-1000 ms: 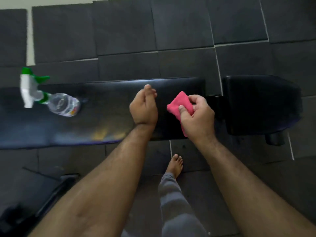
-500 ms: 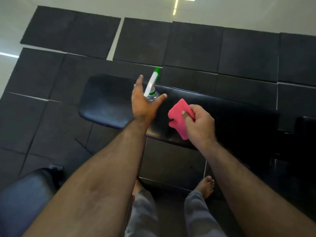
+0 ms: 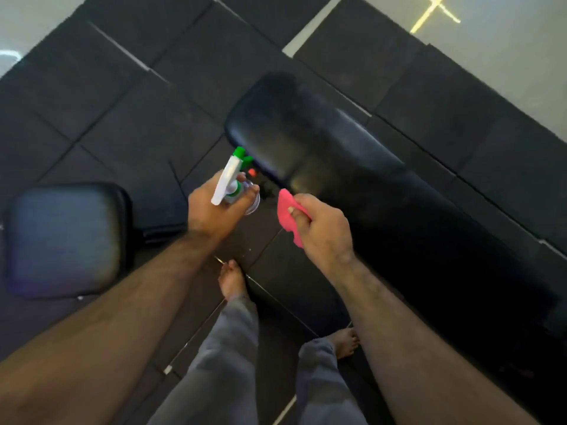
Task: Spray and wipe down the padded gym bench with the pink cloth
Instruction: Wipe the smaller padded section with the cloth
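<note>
The fingers (image 3: pixel 250 191) of the left hand (image 3: pixel 214 214) are wrapped around the neck of a clear spray bottle (image 3: pixel 236 188), thumb side up, so the white and green trigger head tips forward toward the near end of the padded gym bench (image 3: pixel 352 167); held this way, the nozzle seems aimed to mist the black vinyl rather than the floor. The fingers (image 3: pixel 299 211) of the right hand (image 3: pixel 322 228) are closed in a pinch on the pink cloth (image 3: pixel 287 210), folded into a small pad that sticks out above and below the grip, and it hangs just beside the bench's near edge, apart from the surface. That looks like a waiting position: the cloth stays clear of the spray yet close enough to drop onto the pad once it is wet. The bench runs diagonally away to the right over dark rubber floor mats (image 3: pixel 138 118). A separate padded seat (image 3: pixel 64 237) sits well apart at the left, and the person's bare feet (image 3: pixel 231 280) stand on the mats below the hands. Spraying appears to be the step in hand, with wiping not yet begun.
</note>
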A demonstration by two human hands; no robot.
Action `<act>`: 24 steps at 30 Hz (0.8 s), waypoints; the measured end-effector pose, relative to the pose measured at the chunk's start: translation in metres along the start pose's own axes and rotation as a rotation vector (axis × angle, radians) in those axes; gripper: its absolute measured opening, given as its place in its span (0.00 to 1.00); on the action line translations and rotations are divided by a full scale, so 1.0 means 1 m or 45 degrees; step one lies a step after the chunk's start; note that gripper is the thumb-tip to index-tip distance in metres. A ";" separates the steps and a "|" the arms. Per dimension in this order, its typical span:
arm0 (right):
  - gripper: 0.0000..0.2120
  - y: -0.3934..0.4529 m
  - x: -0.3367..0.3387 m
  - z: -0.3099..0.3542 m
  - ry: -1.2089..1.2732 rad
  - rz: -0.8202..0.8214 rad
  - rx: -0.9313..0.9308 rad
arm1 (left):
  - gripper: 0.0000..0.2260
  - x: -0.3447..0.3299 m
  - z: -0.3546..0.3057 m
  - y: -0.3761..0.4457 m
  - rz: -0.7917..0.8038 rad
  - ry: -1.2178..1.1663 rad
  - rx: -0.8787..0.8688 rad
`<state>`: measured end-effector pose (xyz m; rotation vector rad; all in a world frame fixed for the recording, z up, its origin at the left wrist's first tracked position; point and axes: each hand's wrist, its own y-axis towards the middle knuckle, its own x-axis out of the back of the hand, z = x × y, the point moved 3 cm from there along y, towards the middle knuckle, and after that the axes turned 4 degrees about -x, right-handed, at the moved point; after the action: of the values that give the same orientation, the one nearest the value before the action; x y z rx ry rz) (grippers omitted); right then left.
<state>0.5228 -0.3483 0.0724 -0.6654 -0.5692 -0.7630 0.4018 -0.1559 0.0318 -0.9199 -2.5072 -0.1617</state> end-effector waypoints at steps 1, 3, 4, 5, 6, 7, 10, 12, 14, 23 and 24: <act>0.08 0.004 -0.021 0.018 -0.035 0.050 0.039 | 0.10 0.027 0.014 -0.005 -0.047 0.030 0.041; 0.07 0.011 -0.067 0.059 -0.086 0.159 0.115 | 0.11 0.083 0.042 -0.012 -0.161 0.075 0.148; 0.08 0.015 -0.091 0.080 -0.104 0.221 0.149 | 0.11 0.110 0.057 -0.016 -0.228 0.081 0.209; 0.08 0.018 -0.117 0.102 -0.116 0.285 0.184 | 0.11 0.136 0.073 -0.020 -0.294 0.074 0.264; 0.09 0.021 -0.143 0.124 -0.127 0.353 0.223 | 0.11 0.161 0.089 -0.024 -0.371 0.069 0.309; 0.10 0.023 -0.169 0.146 -0.141 0.419 0.264 | 0.11 0.184 0.105 -0.030 -0.461 0.067 0.347; 0.10 0.024 -0.247 0.208 -0.173 0.556 0.381 | 0.16 0.249 0.156 -0.052 -0.785 0.040 0.494; 0.10 0.021 -0.296 0.249 -0.142 0.623 0.415 | 0.19 0.288 0.187 -0.070 -0.954 0.043 0.565; 0.10 0.019 -0.342 0.287 -0.051 0.694 0.414 | 0.19 0.321 0.213 -0.088 -1.077 0.038 0.624; 0.29 0.069 -0.468 0.314 -0.372 0.533 0.228 | 0.12 0.387 0.277 -0.123 -1.292 -0.046 0.683; 0.31 0.067 -0.473 0.311 -0.515 0.445 0.318 | 0.12 0.388 0.282 -0.122 -1.295 -0.070 0.693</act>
<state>0.2236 0.1167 -0.0653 -0.6661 -0.8730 -0.2217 -0.0431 0.0504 -0.0338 0.5945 -2.6059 0.2286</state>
